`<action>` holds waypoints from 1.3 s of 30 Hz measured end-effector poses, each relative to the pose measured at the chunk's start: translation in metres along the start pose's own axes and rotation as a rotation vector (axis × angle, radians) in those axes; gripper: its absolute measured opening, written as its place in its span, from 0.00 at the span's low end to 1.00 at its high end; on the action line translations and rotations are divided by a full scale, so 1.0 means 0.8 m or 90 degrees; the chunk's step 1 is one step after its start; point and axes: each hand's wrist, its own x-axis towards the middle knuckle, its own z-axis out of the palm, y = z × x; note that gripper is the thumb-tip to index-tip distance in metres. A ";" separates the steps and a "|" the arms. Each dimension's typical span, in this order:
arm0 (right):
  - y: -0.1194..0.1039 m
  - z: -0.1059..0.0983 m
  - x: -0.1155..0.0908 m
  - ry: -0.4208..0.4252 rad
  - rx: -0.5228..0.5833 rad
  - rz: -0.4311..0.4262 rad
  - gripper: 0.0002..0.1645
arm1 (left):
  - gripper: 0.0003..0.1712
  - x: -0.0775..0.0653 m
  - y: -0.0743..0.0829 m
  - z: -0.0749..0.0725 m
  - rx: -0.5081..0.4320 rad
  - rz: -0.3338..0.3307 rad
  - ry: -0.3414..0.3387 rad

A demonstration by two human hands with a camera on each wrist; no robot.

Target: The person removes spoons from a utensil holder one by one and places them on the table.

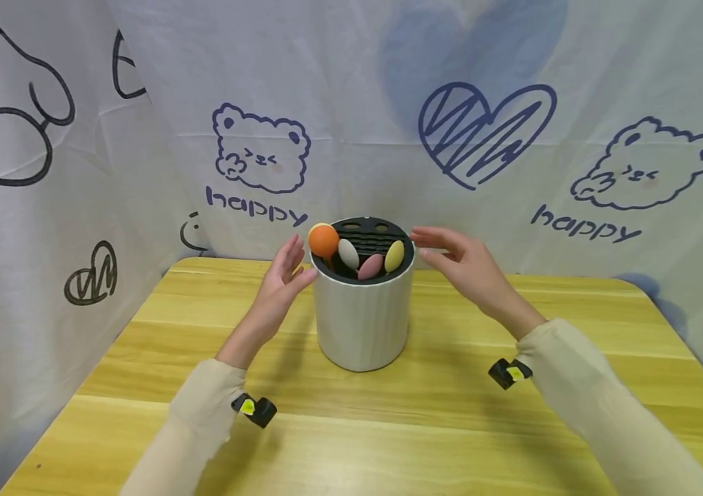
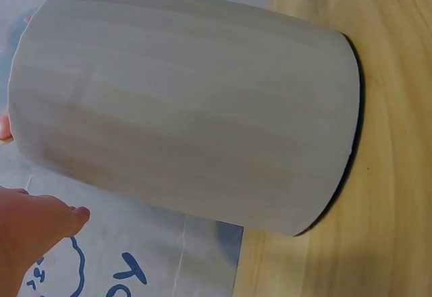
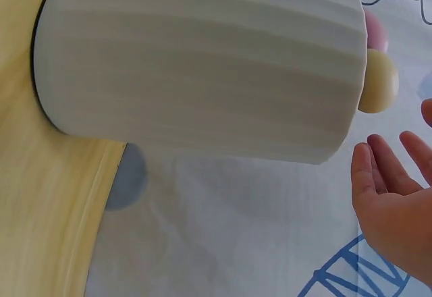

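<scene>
A white ribbed cylindrical holder [image 1: 360, 324] with a black slotted top insert [image 1: 370, 241] stands upright on the table. Out of its near slots stick an orange ball-shaped end [image 1: 323, 241] and oval ends in white [image 1: 348, 254], pink [image 1: 371, 266] and yellow [image 1: 394, 256]; what lies below them is hidden inside. My left hand [image 1: 277, 289] is at the left of the rim, fingers loosely extended, holding nothing. Across from it, my right hand [image 1: 466, 265] has its fingertips close to the right rim, also holding nothing. In the right wrist view the fingers [image 3: 363, 175] are apart from the holder wall [image 3: 196, 67].
The wooden table [image 1: 351, 441] has rounded back corners. Behind it and at the left hangs white cloth [image 1: 351, 83] printed with bears, hearts and the word happy. Small black wrist cameras [image 1: 255, 410] are strapped over the beige sleeves [image 1: 199, 413].
</scene>
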 end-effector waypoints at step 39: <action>-0.002 0.004 0.035 -0.084 0.018 0.057 0.13 | 0.42 0.013 -0.009 0.006 0.063 -0.014 -0.037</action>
